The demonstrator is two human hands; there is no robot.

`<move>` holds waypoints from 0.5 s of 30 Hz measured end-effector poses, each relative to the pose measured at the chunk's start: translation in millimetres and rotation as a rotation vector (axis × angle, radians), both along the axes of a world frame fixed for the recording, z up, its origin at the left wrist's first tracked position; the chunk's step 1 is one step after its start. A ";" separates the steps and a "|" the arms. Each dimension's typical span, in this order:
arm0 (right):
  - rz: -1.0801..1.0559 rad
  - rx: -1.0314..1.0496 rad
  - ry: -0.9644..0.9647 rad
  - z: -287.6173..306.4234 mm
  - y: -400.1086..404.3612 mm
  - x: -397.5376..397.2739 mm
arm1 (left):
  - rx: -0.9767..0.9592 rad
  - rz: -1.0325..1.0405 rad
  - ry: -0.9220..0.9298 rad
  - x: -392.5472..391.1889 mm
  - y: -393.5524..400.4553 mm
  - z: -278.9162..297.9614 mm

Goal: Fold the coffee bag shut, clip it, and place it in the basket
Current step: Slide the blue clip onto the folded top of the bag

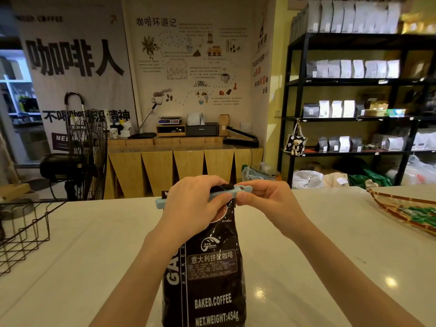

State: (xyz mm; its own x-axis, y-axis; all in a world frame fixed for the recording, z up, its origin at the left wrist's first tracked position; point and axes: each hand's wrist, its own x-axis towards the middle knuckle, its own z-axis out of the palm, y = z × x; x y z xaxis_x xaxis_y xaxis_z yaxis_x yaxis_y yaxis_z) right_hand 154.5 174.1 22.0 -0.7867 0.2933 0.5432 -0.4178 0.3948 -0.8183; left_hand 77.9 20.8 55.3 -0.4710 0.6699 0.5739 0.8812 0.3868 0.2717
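A black coffee bag (207, 274) with white lettering stands upright on the white counter, close in front of me. A light blue clip (221, 195) lies across its folded top. My left hand (191, 204) covers the top of the bag and presses on the clip's left and middle part. My right hand (264, 199) pinches the clip's right end between thumb and fingers. The black wire basket (23, 234) stands on the counter at the far left, well apart from the bag.
A woven tray (405, 206) holding green packets sits at the counter's right edge. Beyond the counter stand a floor fan (87, 152), a wooden bench (184, 166) with equipment, and black shelves (354, 100) of coffee bags.
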 end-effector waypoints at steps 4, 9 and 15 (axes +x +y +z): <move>-0.060 0.039 0.041 -2.6 -4.8 -2.1 | 0.024 0.023 0.016 -3.7 1.9 -2.4; -0.125 0.023 0.088 -6.9 -11.2 -4.8 | 0.056 0.042 0.059 -6.2 3.9 -6.3; -0.237 0.000 0.124 -17.1 -24.2 -12.5 | 0.066 0.026 0.082 -9.7 2.2 -8.3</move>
State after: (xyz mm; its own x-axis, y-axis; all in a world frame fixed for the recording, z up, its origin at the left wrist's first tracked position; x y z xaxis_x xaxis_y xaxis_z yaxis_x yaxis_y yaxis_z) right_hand 142.0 149.9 4.9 -0.6235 0.4615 0.6311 -0.4103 0.4939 -0.7666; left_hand 68.3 23.0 47.0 -0.4375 0.6177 0.6535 0.8914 0.3935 0.2248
